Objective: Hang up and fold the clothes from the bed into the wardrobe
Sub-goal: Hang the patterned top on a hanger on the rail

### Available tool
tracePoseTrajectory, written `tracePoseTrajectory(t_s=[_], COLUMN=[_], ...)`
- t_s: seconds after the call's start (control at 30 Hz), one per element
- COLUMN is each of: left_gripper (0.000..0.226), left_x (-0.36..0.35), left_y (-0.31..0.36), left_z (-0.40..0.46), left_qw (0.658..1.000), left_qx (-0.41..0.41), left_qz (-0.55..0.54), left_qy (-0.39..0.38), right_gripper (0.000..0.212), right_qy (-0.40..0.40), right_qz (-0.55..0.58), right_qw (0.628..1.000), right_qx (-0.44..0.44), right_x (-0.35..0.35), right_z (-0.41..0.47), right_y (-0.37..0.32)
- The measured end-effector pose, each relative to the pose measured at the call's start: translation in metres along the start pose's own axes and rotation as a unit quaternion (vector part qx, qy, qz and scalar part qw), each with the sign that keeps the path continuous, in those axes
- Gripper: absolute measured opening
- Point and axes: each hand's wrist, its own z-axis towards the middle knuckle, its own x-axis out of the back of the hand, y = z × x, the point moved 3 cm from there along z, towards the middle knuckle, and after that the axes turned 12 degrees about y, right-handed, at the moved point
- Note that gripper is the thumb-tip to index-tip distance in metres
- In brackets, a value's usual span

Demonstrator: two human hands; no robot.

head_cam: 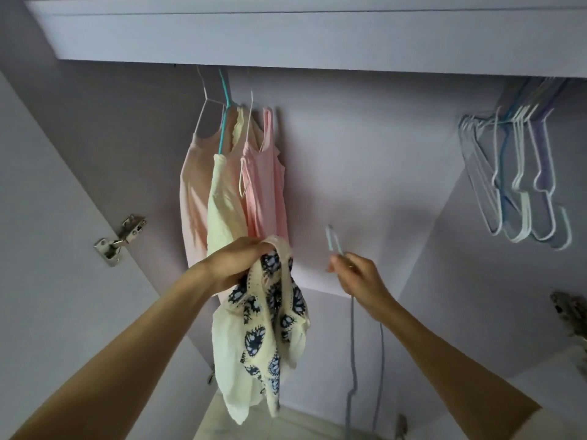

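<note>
Pink tops [263, 185] hang left, spare hangers [521, 185] well right.

pale lilac wardrobe walls [365, 147], metal door hinge [120, 239].

Cream top [273, 328] with navy-blue blotches; peach, yellow, pink tops [222, 185] behind.

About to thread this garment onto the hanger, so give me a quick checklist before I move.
1. Left hand grips the cream knitted top with navy floral pattern: ok.
2. Right hand pinches the pale blue wire hanger near its hook: ok.
3. Top's neckline opened for the hanger: not ok, it hangs bunched.
4. Hanger free of the top: ok, apart.
5. Free rail space right of the three hung pastel garments: cannot tell, the rail is hidden.
</note>
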Motion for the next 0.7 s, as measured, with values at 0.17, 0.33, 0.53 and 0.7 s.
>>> tracePoseTrajectory(t_s=[0.17,0.33,0.53,0.7], left_gripper=[0.024,0.035,0.028,0.022], left_x=[-0.011,0.017,0.048,0.084], left_y=[0.017,0.013,-0.023,-0.031], left_z=[-0.02,-0.013,-0.004,-0.005], left_qw=[0.992,0.888,0.817,0.832], left_qx=[-0.115,-0.225,-0.184,-0.195], left_qz=[0.028,0.36,0.461,0.371], left_qy=[-0.049,0.178,0.292,0.362], right_gripper=[0.021,0.017,0.021,0.038], right_qy=[-0.037,0.031,-0.015,0.116], right_qz=[-0.089,-0.243,-0.343,-0.213], right_qw=[0.99,0.957,0.917,0.967], right_qx=[0.1,0.154,0.201,0.076], right_x=[-0.048,-0.035,-0.029,0.006], right_z=[-0.002,0.008,0.02,0.043], right_y=[-0.022,-0.027,-0.04,-0.036])
